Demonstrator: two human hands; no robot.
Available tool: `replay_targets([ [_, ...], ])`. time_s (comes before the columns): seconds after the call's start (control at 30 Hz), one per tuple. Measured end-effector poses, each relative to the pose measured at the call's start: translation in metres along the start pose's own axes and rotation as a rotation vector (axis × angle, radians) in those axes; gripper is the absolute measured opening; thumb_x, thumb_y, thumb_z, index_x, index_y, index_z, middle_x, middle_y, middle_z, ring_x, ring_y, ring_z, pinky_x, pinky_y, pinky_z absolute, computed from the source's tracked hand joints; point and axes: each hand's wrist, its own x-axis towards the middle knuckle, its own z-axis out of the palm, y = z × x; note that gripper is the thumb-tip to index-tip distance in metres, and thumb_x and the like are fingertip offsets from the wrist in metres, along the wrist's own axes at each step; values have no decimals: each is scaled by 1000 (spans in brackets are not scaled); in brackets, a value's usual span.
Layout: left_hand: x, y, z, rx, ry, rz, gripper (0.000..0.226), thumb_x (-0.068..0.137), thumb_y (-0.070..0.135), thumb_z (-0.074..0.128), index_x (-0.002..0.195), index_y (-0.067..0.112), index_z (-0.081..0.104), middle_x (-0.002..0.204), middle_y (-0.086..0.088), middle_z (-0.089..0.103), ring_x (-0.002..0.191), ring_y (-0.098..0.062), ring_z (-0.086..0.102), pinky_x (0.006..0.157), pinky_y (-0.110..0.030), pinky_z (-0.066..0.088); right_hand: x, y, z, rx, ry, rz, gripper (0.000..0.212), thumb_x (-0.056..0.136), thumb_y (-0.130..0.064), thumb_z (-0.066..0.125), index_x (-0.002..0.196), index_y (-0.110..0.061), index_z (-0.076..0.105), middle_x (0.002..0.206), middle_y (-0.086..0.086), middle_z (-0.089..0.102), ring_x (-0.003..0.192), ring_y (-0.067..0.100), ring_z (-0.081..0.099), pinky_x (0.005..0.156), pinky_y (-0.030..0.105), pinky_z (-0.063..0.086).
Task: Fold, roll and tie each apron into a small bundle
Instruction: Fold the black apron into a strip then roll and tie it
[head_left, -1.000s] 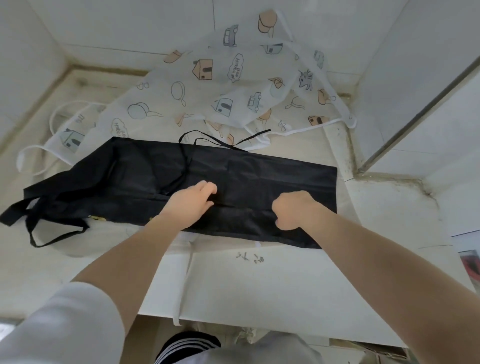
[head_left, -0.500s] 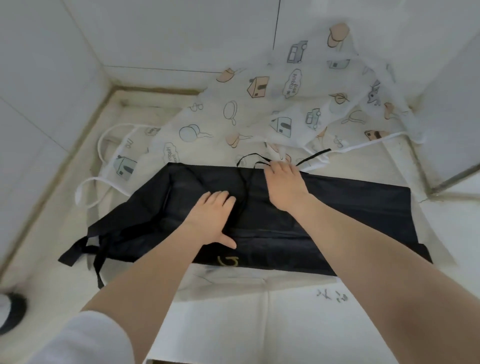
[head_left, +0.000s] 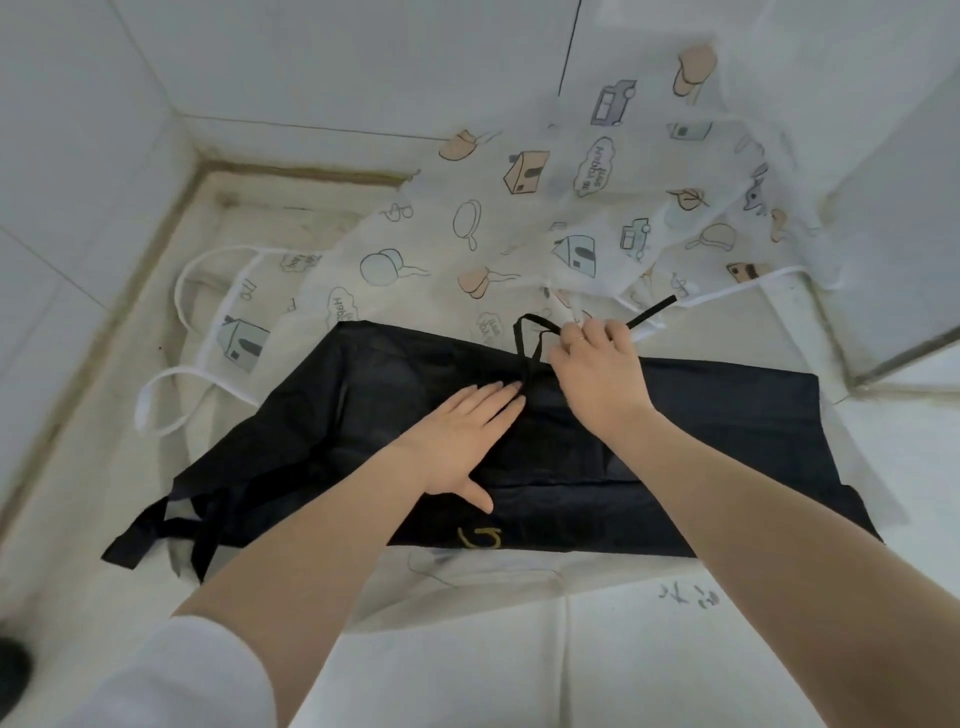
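**Black apron pressed flat, tie string pinched at its far edge**

The black apron (head_left: 649, 447) lies folded into a long band across the pale counter (head_left: 675, 649), and everything else is placed from it. The left hand (head_left: 457, 441) rests on the middle of the apron, palm down, fingers straight and together, thumb spread toward the near edge; it presses the cloth and grips nothing. The right hand (head_left: 597, 374) sits just to the right of the left fingertips, at the apron's far edge, its fingers curled and pinching the thin black tie string (head_left: 527, 338). That string rises from the fabric beside the left fingertips, forms a small loop past the far edge, and one loose end runs out beyond the right hand. At the apron's left end, wider black straps (head_left: 156, 535) trail onto the counter. A small yellow mark (head_left: 480, 538) shows on the near edge, below the left thumb. Beyond the far edge lies a white patterned apron (head_left: 519, 228) with houses and pans printed on it, spread toward the tiled wall (head_left: 337, 62), its white strap loops (head_left: 182, 291) off the black apron's far left corner
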Motion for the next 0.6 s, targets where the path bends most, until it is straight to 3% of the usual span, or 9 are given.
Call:
replay_targets([
  [0.07, -5, 0, 4, 44, 54, -57, 124, 71, 70, 60, 146, 8, -17, 156, -9, -19, 144, -23, -16, 114, -35, -14, -3, -2, -3, 60, -32, 24, 21, 55, -14, 80, 68, -11, 64, 69, 6, 60, 68, 28, 58, 70, 34, 47],
  [0.17, -15, 4, 7, 21, 95, -157, 127, 68, 73, 57, 142, 12, -25, 154, -8, -21, 142, -22, -17, 115, -40, -12, -9, -14, -11, 194, 6, 87, 27, 67, -16, 75, 91, -9, 64, 86, 10, 63, 76, 29, 60, 72, 36, 48],
  [0.23, -20, 6, 4, -67, 156, -193, 115, 72, 70, 56, 149, 11, -6, 157, -9, -4, 145, -23, -2, 117, -39, 0, -11, -28, -21, 323, 41, -38, 37, 74, -12, 66, 110, -7, 60, 103, 13, 61, 88, 30, 60, 75, 38, 48],
  [0.3, -31, 4, -2, -162, 315, -281, 75, 86, 53, 53, 143, 8, 32, 151, -10, 25, 139, -25, 25, 112, -37, 21, -8, -48, -30, 428, -107, -265, 49, 84, -13, 56, 131, -9, 46, 122, 11, 53, 106, 28, 54, 87, 38, 44],
  [0.37, -43, -6, -9, -73, 401, -477, 42, 94, 33, 47, 128, 9, 48, 142, -11, 36, 129, -27, 37, 103, -37, 31, 1, -64, -32, 473, -261, -364, 51, 93, -20, 47, 141, -13, 32, 133, 8, 45, 118, 25, 47, 94, 36, 39],
  [0.47, -65, -31, -8, 44, 273, -846, 44, 90, 25, 52, 128, 9, 38, 142, -14, 29, 125, -30, 36, 99, -38, 34, 18, -82, -29, 509, -438, -297, 48, 98, -31, 42, 141, -13, 33, 135, 9, 44, 120, 28, 46, 95, 40, 41],
  [0.6, -88, -48, 0, 110, 174, -921, 45, 88, 17, 53, 127, 8, 33, 132, -15, 36, 115, -31, 44, 92, -39, 39, 37, -92, -33, 534, -524, -218, 44, 97, -36, 43, 133, -11, 39, 122, 11, 51, 107, 29, 54, 79, 37, 45],
])
